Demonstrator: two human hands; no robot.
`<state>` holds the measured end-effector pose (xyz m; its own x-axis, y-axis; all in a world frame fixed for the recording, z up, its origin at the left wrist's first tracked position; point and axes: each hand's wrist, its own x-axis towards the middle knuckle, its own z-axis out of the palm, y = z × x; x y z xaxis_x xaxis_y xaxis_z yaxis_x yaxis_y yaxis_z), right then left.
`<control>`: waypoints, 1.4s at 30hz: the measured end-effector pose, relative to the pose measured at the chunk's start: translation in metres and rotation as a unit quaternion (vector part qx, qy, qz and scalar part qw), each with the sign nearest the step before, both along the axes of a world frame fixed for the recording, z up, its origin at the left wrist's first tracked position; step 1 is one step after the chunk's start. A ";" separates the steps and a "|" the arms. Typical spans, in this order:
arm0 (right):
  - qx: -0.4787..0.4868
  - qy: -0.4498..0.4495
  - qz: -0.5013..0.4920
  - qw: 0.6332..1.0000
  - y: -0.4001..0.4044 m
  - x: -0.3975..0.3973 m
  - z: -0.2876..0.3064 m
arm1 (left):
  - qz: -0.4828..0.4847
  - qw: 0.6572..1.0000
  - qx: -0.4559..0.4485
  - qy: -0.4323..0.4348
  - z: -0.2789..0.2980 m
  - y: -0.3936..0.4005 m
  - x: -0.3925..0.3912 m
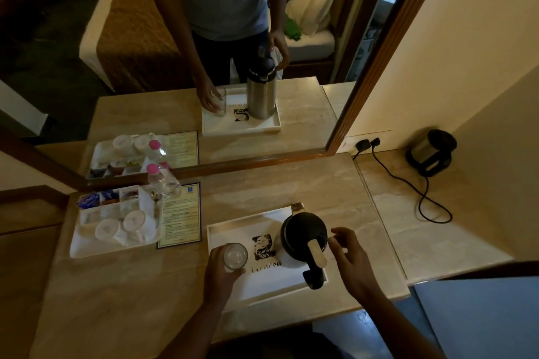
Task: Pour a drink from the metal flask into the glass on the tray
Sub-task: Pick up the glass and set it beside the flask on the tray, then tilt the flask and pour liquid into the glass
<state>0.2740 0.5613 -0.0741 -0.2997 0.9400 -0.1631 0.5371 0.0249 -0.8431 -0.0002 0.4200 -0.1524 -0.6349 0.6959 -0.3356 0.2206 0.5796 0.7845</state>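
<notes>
A white tray (262,285) lies on the marble counter in front of me. On its right side stands the metal flask (303,237), seen from above: black lid, pale lever, black handle toward me. A clear glass (235,255) stands upright on the tray's left side. My left hand (220,271) is wrapped around the glass from the near side. My right hand (348,256) hovers just right of the flask lid, fingers spread, holding nothing; whether the fingertips touch the lid is unclear.
A second white tray (87,248) with upturned cups and tea sachets sits at the left, next to a pink-capped bottle (163,181) and a framed card (182,217). An electric kettle (431,151) and its cord (423,198) occupy the right. A wall mirror (204,52) rises behind the counter.
</notes>
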 end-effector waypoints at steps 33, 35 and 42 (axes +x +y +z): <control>-0.208 0.181 -0.057 0.960 -0.030 -0.018 -0.055 | -0.038 0.920 -0.377 0.097 -0.023 -0.112 -0.046; -0.186 0.153 -0.042 0.970 -0.019 -0.015 -0.055 | -0.043 0.918 -0.386 0.085 -0.024 -0.111 -0.045; -0.159 0.035 0.110 0.980 0.012 -0.020 -0.034 | -0.030 0.919 -0.385 0.078 -0.025 -0.111 -0.048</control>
